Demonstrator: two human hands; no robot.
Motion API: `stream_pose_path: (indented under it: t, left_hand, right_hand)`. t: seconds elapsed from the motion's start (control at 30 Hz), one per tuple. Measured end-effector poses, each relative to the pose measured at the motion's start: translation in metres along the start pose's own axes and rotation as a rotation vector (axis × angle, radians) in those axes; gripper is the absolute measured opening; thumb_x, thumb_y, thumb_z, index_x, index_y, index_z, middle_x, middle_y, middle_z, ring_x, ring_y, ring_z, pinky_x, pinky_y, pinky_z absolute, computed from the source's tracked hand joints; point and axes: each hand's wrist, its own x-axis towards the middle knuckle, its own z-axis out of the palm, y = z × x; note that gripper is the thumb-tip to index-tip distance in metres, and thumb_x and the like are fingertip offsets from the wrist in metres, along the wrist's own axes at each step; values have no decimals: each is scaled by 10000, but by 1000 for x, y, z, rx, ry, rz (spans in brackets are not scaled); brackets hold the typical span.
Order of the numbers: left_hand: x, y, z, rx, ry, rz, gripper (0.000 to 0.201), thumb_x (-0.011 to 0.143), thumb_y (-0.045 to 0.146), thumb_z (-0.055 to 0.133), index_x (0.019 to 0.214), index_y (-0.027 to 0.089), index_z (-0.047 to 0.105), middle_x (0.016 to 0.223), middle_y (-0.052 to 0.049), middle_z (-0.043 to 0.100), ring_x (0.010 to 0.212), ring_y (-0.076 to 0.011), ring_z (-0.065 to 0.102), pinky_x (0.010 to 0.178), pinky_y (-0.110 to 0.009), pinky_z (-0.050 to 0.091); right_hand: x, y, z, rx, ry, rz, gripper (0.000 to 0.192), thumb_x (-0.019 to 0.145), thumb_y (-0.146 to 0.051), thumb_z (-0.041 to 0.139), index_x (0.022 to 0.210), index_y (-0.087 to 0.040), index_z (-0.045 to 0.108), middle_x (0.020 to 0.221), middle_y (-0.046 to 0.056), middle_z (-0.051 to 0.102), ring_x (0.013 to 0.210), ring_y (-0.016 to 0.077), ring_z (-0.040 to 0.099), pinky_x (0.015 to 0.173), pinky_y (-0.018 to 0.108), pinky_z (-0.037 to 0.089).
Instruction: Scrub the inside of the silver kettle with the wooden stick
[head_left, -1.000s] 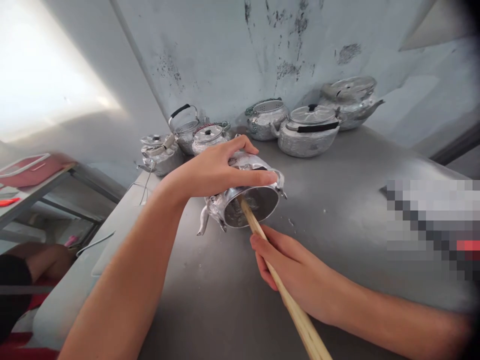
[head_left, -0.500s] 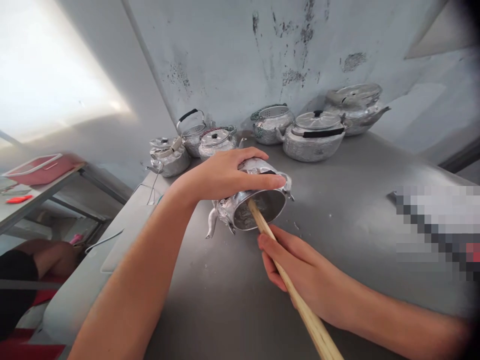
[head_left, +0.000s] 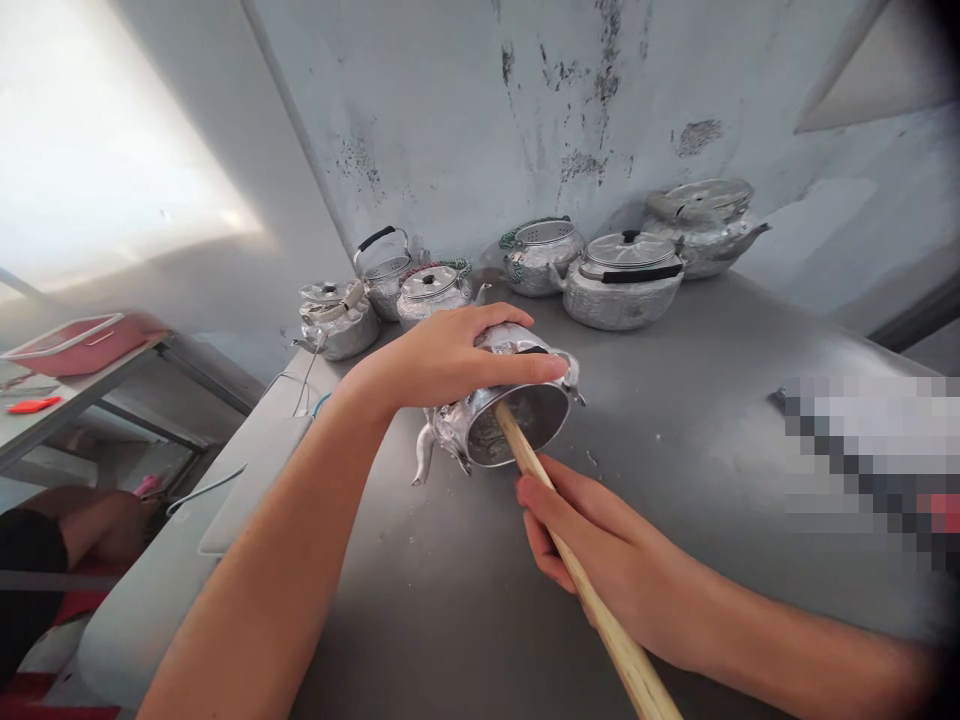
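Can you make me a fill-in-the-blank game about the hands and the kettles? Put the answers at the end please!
1. The left hand holds a tipped kettle, which is not standing ____.
2. The right hand grips a wooden stick whose far end is ____ the tipped kettle, not outside it.
3. Along the wall, the lidded kettle second from the right has a ____ lid knob.

Missing words: upright; inside; black.

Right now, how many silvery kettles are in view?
7: the tilted kettle under the left hand; three kettles at the table's back left; three more kettles at back right. Others may be hidden.
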Motion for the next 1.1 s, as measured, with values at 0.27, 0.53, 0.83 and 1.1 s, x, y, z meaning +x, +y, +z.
stream_pose_path:
  t: [0.27,0.53,0.83,1.1]
  left_hand:
    - [0,-1,1,6,13,17,603,910,580,590,1468,353,607,1404,-35,660,1203,-321,625,930,-368,483]
    - [0,-1,1,9,7,6,661,891,610,598,1493,336,589,1359,-68,680,1169,-344,640,914,-392,493]
    - [0,0,1,12,11,12,623,903,605,594,1467,341,611,1392,-50,664,1192,-334,626,947,-390,482]
    - [0,0,1,14,8,5,667,898,657,594,1481,334,602,1385,-67,670,1201,-357,628,953,-404,477]
  right_hand:
    - [2,-3,-4,-6,15,0,473,1119,-504,373,725,-249,425,584,-80,472,537,107,402,533,252,367]
    - [2,-2,-4,-24,-3,-11,438,1113,-498,402,754,-249,437,595,-81,483,547,109,400,531,247,366]
    - [2,-2,-4,6,5,-4,468,1112,-511,395,733,-242,447,584,-79,486,541,104,404,527,238,367]
    - [2,-3,-6,15,16,7,445,1106,-511,397,748,-250,440,586,-77,475,518,110,406,499,243,361]
